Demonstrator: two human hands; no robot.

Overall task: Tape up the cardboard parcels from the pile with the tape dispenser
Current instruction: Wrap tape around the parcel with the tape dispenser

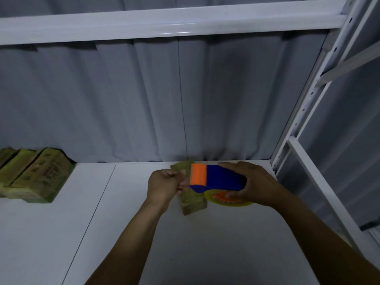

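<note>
A small cardboard parcel [192,202] lies on the white shelf surface [123,233] near the back curtain. My right hand [253,184] grips a blue and orange tape dispenser [218,177] above the parcel; its yellowish tape roll [228,202] shows below my fingers. My left hand [164,186] is curled at the dispenser's orange front end, its fingertips pinched there; whether they hold the tape end is not visible. A pile of cardboard parcels [35,175] sits at the far left of the shelf.
A grey curtain [185,99] hangs behind the shelf. A white beam [164,25] crosses overhead. White metal rack uprights [304,124] stand on the right, close to the dispenser.
</note>
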